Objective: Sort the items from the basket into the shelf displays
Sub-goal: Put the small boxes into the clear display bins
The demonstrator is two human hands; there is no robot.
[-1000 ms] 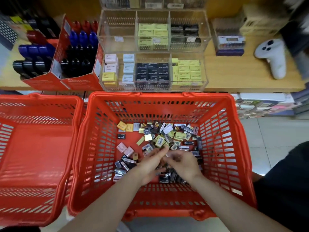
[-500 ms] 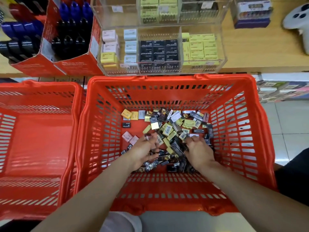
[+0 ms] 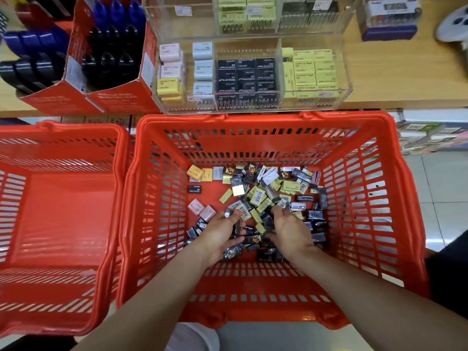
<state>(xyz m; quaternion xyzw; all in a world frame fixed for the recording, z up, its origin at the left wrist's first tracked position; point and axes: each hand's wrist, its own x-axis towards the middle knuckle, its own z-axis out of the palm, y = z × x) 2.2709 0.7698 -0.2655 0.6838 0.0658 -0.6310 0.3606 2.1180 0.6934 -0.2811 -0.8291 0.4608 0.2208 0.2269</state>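
Observation:
A red basket [image 3: 253,117] stands below the shelf, with a pile of small eraser packets [image 3: 258,196] in black, yellow, pink and white on its floor. Both my hands are down in the pile's near side. My left hand [image 3: 220,236] is curled and grips a few small packets, with a silvery one at its fingertips. My right hand [image 3: 291,231] is seen from the back, its thumb and fingers closing on dark packets. On the shelf, a clear acrylic display [image 3: 342,93] holds rows of pink [image 3: 172,54], black [image 3: 245,72] and yellow packets [image 3: 314,69].
A second red basket [image 3: 63,198] sits against the first one's left side, nothing in it. Red cardboard boxes [image 3: 76,100] of blue and black items stand left of the display. A white controller [image 3: 453,24] lies at the shelf's far right. Tiled floor lies to the right.
My hands were together above the pile a second ago. They have since parted and dropped into the packets. The view has tilted down and closer to the basket.

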